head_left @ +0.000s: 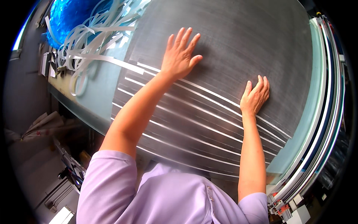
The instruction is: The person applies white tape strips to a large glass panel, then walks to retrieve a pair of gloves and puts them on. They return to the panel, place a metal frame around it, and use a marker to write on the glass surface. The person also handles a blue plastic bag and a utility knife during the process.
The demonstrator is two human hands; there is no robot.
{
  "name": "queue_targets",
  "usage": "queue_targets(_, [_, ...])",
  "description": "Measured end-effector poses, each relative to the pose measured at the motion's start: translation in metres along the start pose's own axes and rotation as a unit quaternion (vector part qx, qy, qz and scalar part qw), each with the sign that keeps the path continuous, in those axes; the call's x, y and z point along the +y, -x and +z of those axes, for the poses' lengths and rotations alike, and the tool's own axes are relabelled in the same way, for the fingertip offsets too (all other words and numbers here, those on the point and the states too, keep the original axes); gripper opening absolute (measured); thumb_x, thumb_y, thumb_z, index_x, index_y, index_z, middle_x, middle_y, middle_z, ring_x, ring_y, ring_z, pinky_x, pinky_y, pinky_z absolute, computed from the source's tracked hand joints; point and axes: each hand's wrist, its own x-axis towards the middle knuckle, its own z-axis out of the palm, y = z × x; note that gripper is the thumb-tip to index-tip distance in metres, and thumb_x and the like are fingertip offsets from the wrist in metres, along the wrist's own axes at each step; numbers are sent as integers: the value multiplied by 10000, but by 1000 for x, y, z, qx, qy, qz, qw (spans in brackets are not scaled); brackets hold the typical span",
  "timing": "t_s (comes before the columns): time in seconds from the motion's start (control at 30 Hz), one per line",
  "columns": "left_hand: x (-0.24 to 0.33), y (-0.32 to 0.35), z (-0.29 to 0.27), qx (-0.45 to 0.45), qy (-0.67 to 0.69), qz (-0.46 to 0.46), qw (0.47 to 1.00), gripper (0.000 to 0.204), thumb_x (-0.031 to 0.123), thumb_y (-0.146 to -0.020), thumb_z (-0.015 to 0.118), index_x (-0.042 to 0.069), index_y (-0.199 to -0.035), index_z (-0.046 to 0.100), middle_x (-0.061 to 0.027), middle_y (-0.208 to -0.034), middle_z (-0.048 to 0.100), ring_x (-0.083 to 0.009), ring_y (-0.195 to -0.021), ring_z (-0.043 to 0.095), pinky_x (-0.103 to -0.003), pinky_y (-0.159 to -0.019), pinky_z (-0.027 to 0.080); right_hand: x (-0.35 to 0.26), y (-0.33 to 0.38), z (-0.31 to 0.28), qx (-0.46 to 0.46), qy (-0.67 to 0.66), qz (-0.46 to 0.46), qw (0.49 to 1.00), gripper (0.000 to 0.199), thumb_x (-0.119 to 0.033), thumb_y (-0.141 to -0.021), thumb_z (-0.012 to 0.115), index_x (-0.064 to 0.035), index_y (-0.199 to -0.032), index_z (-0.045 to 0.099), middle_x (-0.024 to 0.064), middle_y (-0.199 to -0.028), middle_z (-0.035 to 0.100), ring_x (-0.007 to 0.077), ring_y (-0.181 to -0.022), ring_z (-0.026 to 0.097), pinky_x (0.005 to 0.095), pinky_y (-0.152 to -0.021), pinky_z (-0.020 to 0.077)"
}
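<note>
A large dark grey sheet (231, 41) with fine lines lies flat on a pale glass-topped table (100, 89). Several thin white strips (194, 108) run across its near part. My left hand (181, 54) presses flat on the sheet with fingers spread, just beyond the farthest strip. My right hand (254, 95) rests palm down on the sheet to the right, fingers together, touching a strip. Neither hand holds anything.
A tangle of loose white strips (89, 37) lies at the table's far left beside a blue plastic bag (71, 15). Stacked metal and white frame rails (328, 112) run along the right edge. Boxes and clutter (63, 175) sit on the floor at lower left.
</note>
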Motion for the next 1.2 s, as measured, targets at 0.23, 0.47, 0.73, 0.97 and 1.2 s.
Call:
queue_targets(0.23, [-56,3,-7,27,-38,-30,998,643,536,-970,390,206,-1515,302,-111,-1579,235,-310,-1473,163,-488,-1172,114,2,1,1,3,-6,-1,1000,475,-364,-959,527,-57,-1316,470,188,-1382,445,370,-1298,405,494,-1064,311])
queue_targets(0.47, [-96,7,-3,74,-71,-52,993,652,598,-988,279,203,-1504,330,-125,-1560,282,-308,-1465,193,-477,-1164,141,1,1,0,-1,-3,-2,1000,469,-354,-961,527,-46,-1310,466,191,-1378,442,370,-1296,406,495,-1063,316])
queue_targets(0.73, [-61,2,-8,164,-124,-99,974,461,319,-937,563,103,-1342,512,-132,-1420,453,-329,-1339,376,-490,-1089,244,-4,-2,-2,-5,23,-5,1000,459,-340,-954,543,-37,-1294,479,191,-1369,451,366,-1297,407,492,-1061,321])
queue_targets(0.97, [27,3,2,-16,20,-3,1000,680,558,-945,442,217,-1514,294,-127,-1590,190,-314,-1482,123,-525,-1182,97,-3,-2,0,11,13,-9,1000,455,-338,-948,550,-47,-1292,485,186,-1364,461,363,-1287,416,486,-1054,324])
queue_targets(1.2, [-86,21,-12,4,-86,-105,991,664,581,-975,336,248,-1539,233,-99,-1613,137,-279,-1495,80,-491,-1189,23,-2,3,-2,17,12,-8,1000,440,-332,-957,536,-58,-1297,486,181,-1366,461,364,-1276,426,481,-1044,332])
